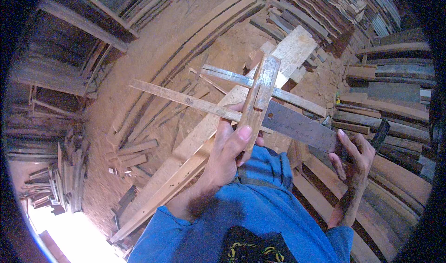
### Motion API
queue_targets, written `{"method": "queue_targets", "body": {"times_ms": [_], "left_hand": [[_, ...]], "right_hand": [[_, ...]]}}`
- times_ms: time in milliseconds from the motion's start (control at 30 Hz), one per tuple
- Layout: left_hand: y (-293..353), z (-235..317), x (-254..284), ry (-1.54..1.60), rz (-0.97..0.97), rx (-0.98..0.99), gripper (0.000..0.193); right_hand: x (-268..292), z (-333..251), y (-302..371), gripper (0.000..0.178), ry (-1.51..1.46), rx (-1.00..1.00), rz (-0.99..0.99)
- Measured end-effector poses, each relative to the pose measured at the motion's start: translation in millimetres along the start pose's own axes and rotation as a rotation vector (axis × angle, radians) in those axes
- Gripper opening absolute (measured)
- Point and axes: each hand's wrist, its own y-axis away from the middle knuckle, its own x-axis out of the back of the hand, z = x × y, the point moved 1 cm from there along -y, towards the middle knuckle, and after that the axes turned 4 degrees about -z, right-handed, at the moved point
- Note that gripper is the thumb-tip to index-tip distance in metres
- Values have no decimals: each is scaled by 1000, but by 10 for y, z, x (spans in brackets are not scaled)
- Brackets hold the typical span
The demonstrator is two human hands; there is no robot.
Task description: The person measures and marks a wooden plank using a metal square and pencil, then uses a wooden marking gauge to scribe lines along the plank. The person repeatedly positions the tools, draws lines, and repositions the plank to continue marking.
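My left hand (225,147) is closed around a wooden marking gauge. Its upright block (264,84) leans slightly, with thumb and fingers gripping the lower end. Two thin wooden bars cross the block: a long bar (179,97) sticks out to the left, and a second bar (302,101) passes through higher up, reaching out on both sides. My right hand (353,154) grips the near end of a dark metal try square, its blade (299,126) lying against or just beside the gauge block. The square's black stock (382,134) shows past my fingers.
Beneath the gauge, a long pale plank (186,144) runs diagonally toward a wide board (297,47). Stacked timber (385,110) fills the right side. Long curved boards (186,45) lie on the brown ground, with short wood offcuts (134,154) at left.
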Motion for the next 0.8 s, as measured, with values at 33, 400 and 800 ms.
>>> {"method": "queue_targets", "body": {"times_ms": [33,400,800], "left_hand": [[5,3,-4,-4,1,-2,71],[-13,-338,289,24,6,8,69],[337,-869,841,127,206,44,94]], "right_hand": [[-9,5,5,56,10,-4,-16],[-218,256,88,53,-191,-81,42],[-2637,1855,-829,49,-154,-462,-95]]}}
